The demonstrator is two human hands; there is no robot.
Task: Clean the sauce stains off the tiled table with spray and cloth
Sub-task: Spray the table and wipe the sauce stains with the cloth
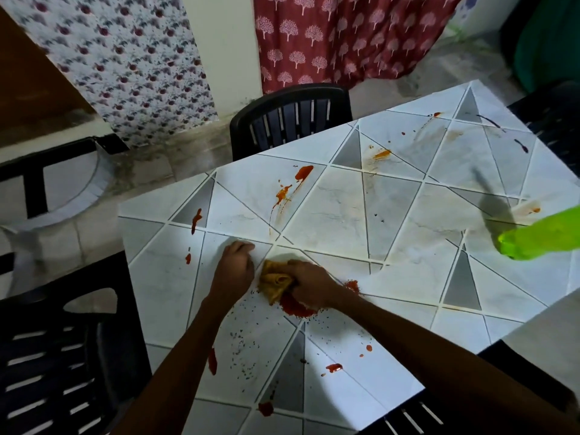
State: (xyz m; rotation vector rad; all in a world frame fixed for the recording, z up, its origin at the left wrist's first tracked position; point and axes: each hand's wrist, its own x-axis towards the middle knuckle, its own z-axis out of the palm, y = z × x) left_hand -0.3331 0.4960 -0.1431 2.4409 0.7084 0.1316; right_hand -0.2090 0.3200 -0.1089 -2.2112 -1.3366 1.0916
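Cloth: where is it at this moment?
Head view, lower centre: the yellow cloth is gripped in the right hand on a red sauce stain, with the left hand beside it.

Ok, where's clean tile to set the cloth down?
Best: the pale middle tiles between the long red sauce streak and the lime-green spray bottle, only faint specks there. Also the bare tiles right of your right hand. Crowded: the red smear under the crumpled yellow cloth and the red drops along the near edge.
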